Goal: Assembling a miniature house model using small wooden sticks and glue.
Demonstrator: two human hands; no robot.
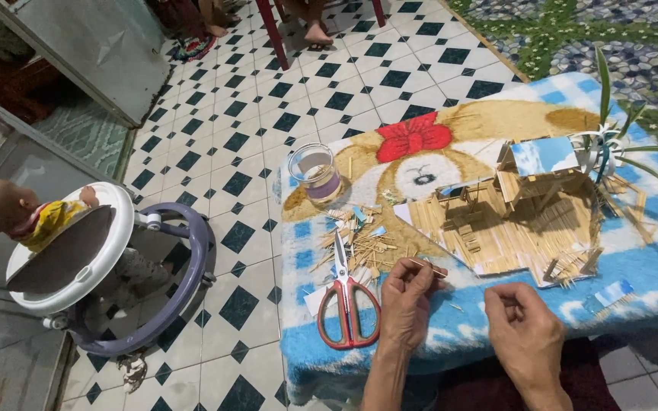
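Note:
My left hand (pixel 405 301) pinches a thin wooden stick (pixel 429 266) between thumb and fingers, just right of the red-handled scissors (pixel 346 301). My right hand (pixel 525 331) rests on the blue-and-white blanket (pixel 649 281) with its fingers curled; whether it holds anything is hidden. Beyond my hands stands a small model house of wooden sticks (pixel 531 202) with a blue roof, on a stick-covered base. A pile of cut stick pieces (pixel 356 236) lies above the scissors.
A clear jar (pixel 315 173) stands on the blanket at the back left. A small plant (pixel 607 144) sits by the model. A child sits in a white baby walker (pixel 89 266) on the tiled floor at left. Chair legs and a person's feet (pixel 315 32) are farther back.

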